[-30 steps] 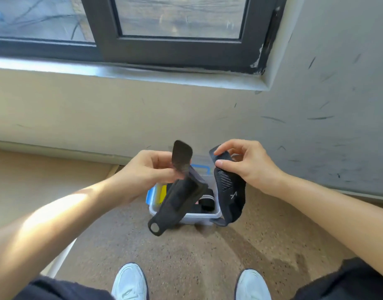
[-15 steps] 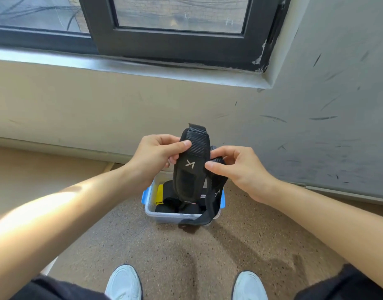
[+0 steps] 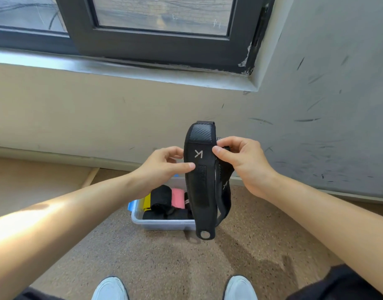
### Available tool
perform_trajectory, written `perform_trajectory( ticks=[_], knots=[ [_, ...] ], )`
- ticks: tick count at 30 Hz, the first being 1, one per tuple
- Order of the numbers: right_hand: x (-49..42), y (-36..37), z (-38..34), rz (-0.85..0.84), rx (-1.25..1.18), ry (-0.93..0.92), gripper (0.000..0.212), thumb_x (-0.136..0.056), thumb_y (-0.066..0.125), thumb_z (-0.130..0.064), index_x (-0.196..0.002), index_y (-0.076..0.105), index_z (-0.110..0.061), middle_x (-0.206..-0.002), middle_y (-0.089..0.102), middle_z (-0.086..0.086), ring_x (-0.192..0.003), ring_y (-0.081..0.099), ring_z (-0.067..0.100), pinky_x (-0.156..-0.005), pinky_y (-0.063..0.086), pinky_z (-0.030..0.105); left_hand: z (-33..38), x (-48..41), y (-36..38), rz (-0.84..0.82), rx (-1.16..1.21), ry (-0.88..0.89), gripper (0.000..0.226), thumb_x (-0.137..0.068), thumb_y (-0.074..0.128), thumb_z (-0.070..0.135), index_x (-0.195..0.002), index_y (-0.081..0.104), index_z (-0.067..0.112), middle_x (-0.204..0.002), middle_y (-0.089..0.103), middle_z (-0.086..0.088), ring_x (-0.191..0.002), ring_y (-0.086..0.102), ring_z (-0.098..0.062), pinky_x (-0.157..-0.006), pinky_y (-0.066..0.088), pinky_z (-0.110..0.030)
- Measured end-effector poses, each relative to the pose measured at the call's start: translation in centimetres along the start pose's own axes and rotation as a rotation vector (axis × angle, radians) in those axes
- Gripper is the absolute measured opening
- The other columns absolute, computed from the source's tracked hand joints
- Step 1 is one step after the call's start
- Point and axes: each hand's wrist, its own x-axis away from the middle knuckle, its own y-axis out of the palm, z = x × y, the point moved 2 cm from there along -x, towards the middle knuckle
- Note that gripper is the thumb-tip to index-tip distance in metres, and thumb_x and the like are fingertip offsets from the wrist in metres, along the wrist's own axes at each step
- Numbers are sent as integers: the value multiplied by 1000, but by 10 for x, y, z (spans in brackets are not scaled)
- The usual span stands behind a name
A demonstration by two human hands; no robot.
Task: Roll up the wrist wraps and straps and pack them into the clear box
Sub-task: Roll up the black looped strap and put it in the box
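Note:
A long black padded strap (image 3: 200, 180) with a white logo and a ring hole at its lower end hangs upright in front of me. My left hand (image 3: 162, 167) pinches its left edge with thumb and fingers. My right hand (image 3: 242, 161) pinches its right edge, where a second black strap loop (image 3: 224, 191) droops behind. Below them the clear box (image 3: 164, 223) stands on the floor. It holds several rolled wraps: black rolls (image 3: 161, 198), a pink roll (image 3: 178, 198) and a yellow one (image 3: 147, 202).
The box stands on a speckled brown floor (image 3: 164, 263) near a beige wall under a dark-framed window (image 3: 156, 40). A grey scuffed wall (image 3: 329, 115) rises on the right. My two white shoes (image 3: 110, 289) show at the bottom edge.
The strap has been straightened from a fold into a vertical hang. Both hands rose and now pinch its upper part from either side. The view has moved closer to the box.

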Motion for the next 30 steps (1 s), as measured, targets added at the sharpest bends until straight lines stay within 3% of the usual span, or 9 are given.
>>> perform_trajectory(
  ticks=[3, 5, 8, 12, 16, 21, 26, 28, 30],
  knots=[
    [-6, -4, 2, 45, -18, -8, 5, -89, 76, -10, -94, 76, -12, -93, 74, 12, -87, 69, 18, -95, 57, 42, -6, -4, 7, -107, 37, 5, 23, -93, 74, 17, -115, 74, 19, -112, 78, -1, -111, 72, -19, -105, 50, -40],
    [-9, -7, 4, 67, -6, -17, 9, -90, 76, -12, -99, 76, -11, -101, 75, 16, -92, 71, 25, -95, 58, 44, -6, -6, 11, -122, 84, 21, 26, -96, 68, 9, -122, 70, 13, -113, 78, -3, -108, 73, -18, -95, 56, -32],
    [-10, -12, 8, 46, 66, -3, 18, -90, 76, -17, -108, 74, -18, -109, 72, 7, -100, 69, 27, -89, 60, 37, 1, -8, 13, -36, 141, 52, 25, -97, 65, 5, -122, 69, 8, -108, 79, -5, -99, 76, -17, -78, 60, -23],
    [-8, -11, 18, -43, 158, 46, 27, -90, 77, -23, -116, 71, -22, -115, 69, 1, -106, 67, 21, -91, 59, 33, 9, -15, 10, 53, 213, 66, 20, -97, 67, 9, -116, 71, 9, -104, 80, -7, -96, 77, -19, -81, 62, -28],
    [-3, 0, 19, -95, 40, 51, 26, -89, 77, -15, -115, 74, -17, -108, 74, 3, -94, 71, 11, -75, 57, 22, 13, -17, 13, 83, 268, 21, 16, -98, 67, 17, -110, 73, 8, -101, 80, -8, -93, 76, -19, -86, 60, -34],
    [-2, 7, 22, 23, -46, 49, 20, -90, 75, -11, -110, 75, -13, -103, 77, 4, -99, 74, 16, -83, 62, 29, 11, -17, 16, 57, 278, 15, 20, -98, 68, 21, -114, 71, 11, -106, 79, -6, -99, 75, -20, -84, 59, -34],
    [-11, -4, 21, 151, -39, 65, 36, -88, 78, -15, -123, 70, -11, -111, 72, 4, -106, 68, 15, -93, 58, 34, -3, -11, 20, -84, 161, -50, 21, -95, 71, 16, -116, 71, 9, -112, 78, -7, -106, 74, -24, -103, 54, -45],
    [-15, -9, 22, 137, -33, 62, 34, -89, 78, -15, -122, 71, -11, -112, 73, 5, -108, 69, 18, -95, 58, 37, -5, -10, 24, -93, 145, -44, 16, -97, 69, 14, -112, 70, 9, -109, 78, -8, -105, 75, -26, -99, 56, -44],
    [-18, -13, 21, 126, -21, 54, 22, -92, 75, -15, -114, 75, -14, -109, 74, 5, -107, 69, 20, -91, 59, 33, -2, -9, 25, -58, 150, -15, 8, -98, 67, 10, -105, 70, 10, -105, 79, -10, -99, 76, -23, -83, 59, -32]
  ],
)
